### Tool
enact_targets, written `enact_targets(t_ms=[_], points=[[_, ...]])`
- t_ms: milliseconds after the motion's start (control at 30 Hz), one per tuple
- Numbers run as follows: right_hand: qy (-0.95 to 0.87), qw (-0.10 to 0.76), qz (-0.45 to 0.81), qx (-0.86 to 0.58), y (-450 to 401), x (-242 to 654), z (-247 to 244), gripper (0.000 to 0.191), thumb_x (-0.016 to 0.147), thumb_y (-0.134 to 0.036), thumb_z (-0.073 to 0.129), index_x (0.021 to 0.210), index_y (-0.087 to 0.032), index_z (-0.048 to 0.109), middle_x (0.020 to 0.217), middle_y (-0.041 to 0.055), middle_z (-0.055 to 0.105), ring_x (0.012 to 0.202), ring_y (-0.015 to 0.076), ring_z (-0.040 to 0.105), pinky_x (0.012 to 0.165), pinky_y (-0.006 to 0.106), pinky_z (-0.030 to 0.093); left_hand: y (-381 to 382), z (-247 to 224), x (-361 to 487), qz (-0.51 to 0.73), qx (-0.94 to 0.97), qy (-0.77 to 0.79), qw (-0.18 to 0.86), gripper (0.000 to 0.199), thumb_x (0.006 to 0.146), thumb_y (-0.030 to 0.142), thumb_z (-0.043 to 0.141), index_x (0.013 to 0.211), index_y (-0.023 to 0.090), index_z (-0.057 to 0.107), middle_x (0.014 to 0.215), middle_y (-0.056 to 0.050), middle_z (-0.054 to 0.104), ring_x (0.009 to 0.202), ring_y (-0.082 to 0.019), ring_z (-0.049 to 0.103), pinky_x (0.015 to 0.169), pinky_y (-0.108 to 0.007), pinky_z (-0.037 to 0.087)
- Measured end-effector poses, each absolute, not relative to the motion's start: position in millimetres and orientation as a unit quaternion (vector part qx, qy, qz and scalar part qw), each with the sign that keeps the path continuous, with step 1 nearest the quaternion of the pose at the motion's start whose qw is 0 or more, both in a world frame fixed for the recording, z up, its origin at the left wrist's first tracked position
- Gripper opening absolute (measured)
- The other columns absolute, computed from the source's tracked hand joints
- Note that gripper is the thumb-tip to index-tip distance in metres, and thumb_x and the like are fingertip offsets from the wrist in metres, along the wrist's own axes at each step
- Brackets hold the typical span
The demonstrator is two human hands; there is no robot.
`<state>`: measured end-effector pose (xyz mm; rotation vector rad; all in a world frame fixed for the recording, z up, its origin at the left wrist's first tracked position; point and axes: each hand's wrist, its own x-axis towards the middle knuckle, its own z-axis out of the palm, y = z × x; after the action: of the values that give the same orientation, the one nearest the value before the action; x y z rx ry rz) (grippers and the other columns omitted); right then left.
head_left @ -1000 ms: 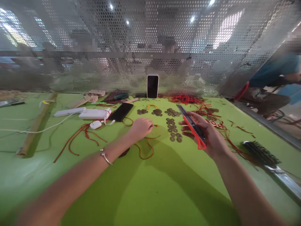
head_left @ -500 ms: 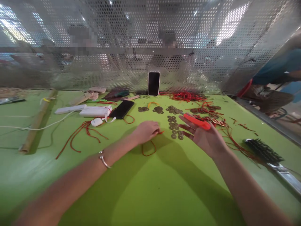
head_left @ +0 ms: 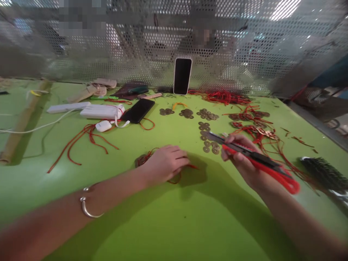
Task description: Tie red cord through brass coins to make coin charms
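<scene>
My left hand (head_left: 168,163), with a silver bangle on the wrist, is closed on a red cord (head_left: 193,167) low over the green table. A loop of the cord shows below the fingers, and a cord-tied bundle of coins (head_left: 140,160) lies beside the wrist. In my right hand (head_left: 241,156) is a red and black utility knife (head_left: 258,159), its blade out and pointing left. Small groups of round coins (head_left: 206,146) lie just left of the blade.
A white phone (head_left: 182,76) stands against the perforated metal screen. A black phone (head_left: 139,110), white power strip (head_left: 102,111) and bamboo stick (head_left: 24,121) lie left. Red cords (head_left: 223,97) and a black brush (head_left: 323,174) are on the right.
The knife has turned in my right hand, and the fingers have closed round it with the blade now showing. The coin bundle now shows by my left wrist. The view has tilted down.
</scene>
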<state>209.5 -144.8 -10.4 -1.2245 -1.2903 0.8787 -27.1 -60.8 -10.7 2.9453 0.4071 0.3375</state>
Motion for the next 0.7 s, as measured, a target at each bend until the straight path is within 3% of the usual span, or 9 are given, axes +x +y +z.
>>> enact_targets(t_ms=[100,200,400,700], points=[[-0.568,0.499,0.347,-0.555,-146,217,-16,0.023,0.083,-0.044,0.057,0.097,-0.025,0.056,0.066,-0.0016,0.050,0.057,0.0135,0.051,0.054,0.026,0.044,-61,-10,-27,0.110,0.984,0.132,0.056,0.026,0.089,0.010,0.042,0.104,0.015,0.063,0.102,-0.006,0.065,0.092,-0.022,0.056,0.079,-0.034,0.042],[-0.597,0.449,0.380,-0.545,-146,218,-15,0.024,0.087,-0.038,0.052,0.107,-0.025,0.051,0.069,-0.0007,0.056,0.056,0.0139,0.055,0.053,0.026,0.046,-61,-12,-27,0.124,0.984,0.122,0.044,0.028,0.089,0.009,0.041,0.103,0.015,0.063,0.099,-0.005,0.067,0.090,-0.020,0.056,0.076,-0.033,0.043],[-0.663,0.364,0.340,-0.559,-145,210,-7,0.006,0.082,-0.026,0.059,0.087,-0.023,0.058,0.070,-0.0006,0.060,0.052,0.0113,0.057,0.043,0.020,0.044,-61,-17,-28,0.163,0.980,0.109,0.040,0.022,0.086,0.012,0.048,0.102,0.014,0.063,0.096,-0.004,0.067,0.087,-0.018,0.057,0.073,-0.030,0.043],[-0.717,0.308,0.246,-0.575,-149,215,-3,0.004,0.076,-0.023,0.058,0.080,-0.023,0.059,0.062,-0.0023,0.059,0.046,0.0104,0.052,0.040,0.019,0.040,-63,-14,-27,0.155,0.980,0.108,0.055,0.022,0.083,0.012,0.051,0.101,0.013,0.064,0.095,-0.004,0.067,0.088,-0.019,0.056,0.076,-0.031,0.044]])
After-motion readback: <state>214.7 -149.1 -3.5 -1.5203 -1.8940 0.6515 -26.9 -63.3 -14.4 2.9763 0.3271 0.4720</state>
